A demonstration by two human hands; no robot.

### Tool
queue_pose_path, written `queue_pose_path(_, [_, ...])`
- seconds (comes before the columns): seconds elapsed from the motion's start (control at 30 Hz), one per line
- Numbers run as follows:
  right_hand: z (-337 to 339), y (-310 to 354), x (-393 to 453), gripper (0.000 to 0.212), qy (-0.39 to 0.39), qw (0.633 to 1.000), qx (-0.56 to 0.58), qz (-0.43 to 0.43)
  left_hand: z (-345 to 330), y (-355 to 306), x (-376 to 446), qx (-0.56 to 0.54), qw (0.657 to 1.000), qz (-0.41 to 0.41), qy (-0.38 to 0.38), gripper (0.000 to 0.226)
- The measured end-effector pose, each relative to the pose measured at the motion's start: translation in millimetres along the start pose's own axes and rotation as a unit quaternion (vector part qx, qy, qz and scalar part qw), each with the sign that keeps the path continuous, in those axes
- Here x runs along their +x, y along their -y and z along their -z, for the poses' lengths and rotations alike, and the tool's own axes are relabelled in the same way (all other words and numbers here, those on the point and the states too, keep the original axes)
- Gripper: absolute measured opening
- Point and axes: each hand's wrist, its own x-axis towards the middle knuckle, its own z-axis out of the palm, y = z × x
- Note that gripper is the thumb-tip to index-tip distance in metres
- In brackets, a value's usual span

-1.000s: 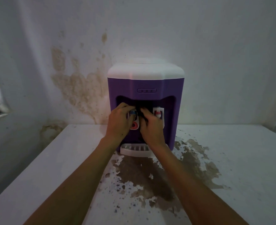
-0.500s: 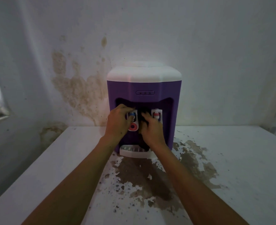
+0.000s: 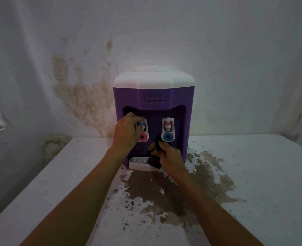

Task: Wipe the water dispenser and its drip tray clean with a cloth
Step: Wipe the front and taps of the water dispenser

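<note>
Purple water dispenser (image 3: 153,96) sits on stained white counter (image 3: 253,174) vs back wall. L hand (image 3: 127,134) curls around L tap (image 3: 142,129). R hand (image 3: 171,159) grips dark cloth (image 3: 155,151), pressed to recess front just above drip tray (image 3: 137,162), below R tap (image 3: 167,129).

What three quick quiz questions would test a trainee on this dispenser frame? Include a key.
1. True or false: the right hand holds the dark cloth.
2. Which tap does the left hand grip: A) left tap B) right tap?
3. What white part sits at the foot of the water dispenser?

Key: 1 true. 2 A. 3 drip tray.
</note>
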Motion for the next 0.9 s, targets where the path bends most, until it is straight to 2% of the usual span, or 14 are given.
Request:
queue_pose_path(0.2, [26.7,-15.1,-1.4,0.036,-0.065,0.997,0.016,-0.042,-2.2,-1.0,-2.6,0.004,1.000,0.000,-0.005,0.032])
queue_pose_path(0.33, [43.0,-1.6,6.7,0.034,-0.112,0.986,0.092,-0.080,-1.5,-2.7,-2.7,0.006,1.000,0.003,-0.005,0.032])
queue_pose_path(0.43, [60.9,21.9,23.9,0.033,-0.130,0.986,0.101,-0.037,-0.8,-4.3,-3.2,0.003,1.000,0.000,-0.004,0.032])
queue_pose_path(0.57, [81.0,37.1,50.0,0.026,-0.141,0.988,0.013,0.062,-1.3,-2.9,-2.8,0.005,1.000,0.004,-0.005,0.031])
queue_pose_path(0.67, [83.1,24.7,44.4,0.041,-0.110,0.984,-0.080,0.119,-2.2,-2.1,-3.0,0.008,1.000,0.004,-0.007,0.031])
queue_pose_path(0.77, [75.7,18.4,40.5,0.052,-0.090,0.979,-0.145,0.114,-1.5,-2.3,-4.1,0.010,1.000,0.002,-0.007,0.031])
queue_pose_path(0.83, [75.0,24.8,43.1,0.044,-0.110,0.980,-0.124,0.114,-0.7,-3.9,-3.5,0.011,1.000,0.006,-0.005,0.031])
queue_pose_path(0.9, [78.3,31.0,42.4,0.040,-0.115,0.989,-0.067,0.068,0.1,-5.2,-2.9,0.009,1.000,0.009,-0.003,0.031])
